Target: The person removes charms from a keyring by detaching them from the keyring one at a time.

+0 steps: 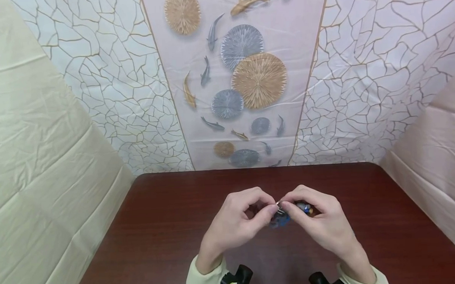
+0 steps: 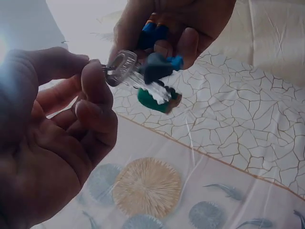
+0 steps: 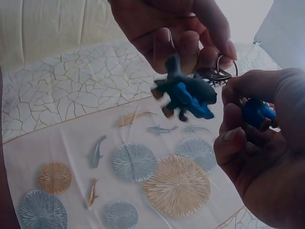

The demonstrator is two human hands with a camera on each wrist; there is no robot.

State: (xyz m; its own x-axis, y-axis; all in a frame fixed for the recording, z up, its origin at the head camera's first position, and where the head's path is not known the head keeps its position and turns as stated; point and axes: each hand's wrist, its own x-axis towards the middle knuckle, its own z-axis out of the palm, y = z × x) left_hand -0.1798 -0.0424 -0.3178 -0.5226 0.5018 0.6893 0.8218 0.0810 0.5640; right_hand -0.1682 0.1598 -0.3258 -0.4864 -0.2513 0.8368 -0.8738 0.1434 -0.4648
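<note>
Both hands meet over the table, pinching a keychain (image 1: 279,219) between them. Thumb and fingertips of my left hand (image 1: 240,217) grip its metal ring (image 3: 237,69). My right hand (image 1: 324,218) pinches the keychain close beside the ring, the exact part hidden by the fingertips. Behind those fingertips, a small blue figure (image 3: 256,113) shows against the right hand. A dark teal and blue figure charm (image 3: 193,98) hangs beneath the hands. In the left wrist view, a clear plastic piece (image 2: 123,67) and a green piece (image 2: 151,100) dangle with it, partly blurred.
The dark reddish-brown table (image 1: 148,238) spreads around the hands. Beyond its far edge hangs a patterned cloth (image 1: 244,82), with pale fabric (image 1: 41,146) on the left and more fabric (image 1: 438,158) on the right. Black wrist cameras (image 1: 237,278) sit at both cuffs.
</note>
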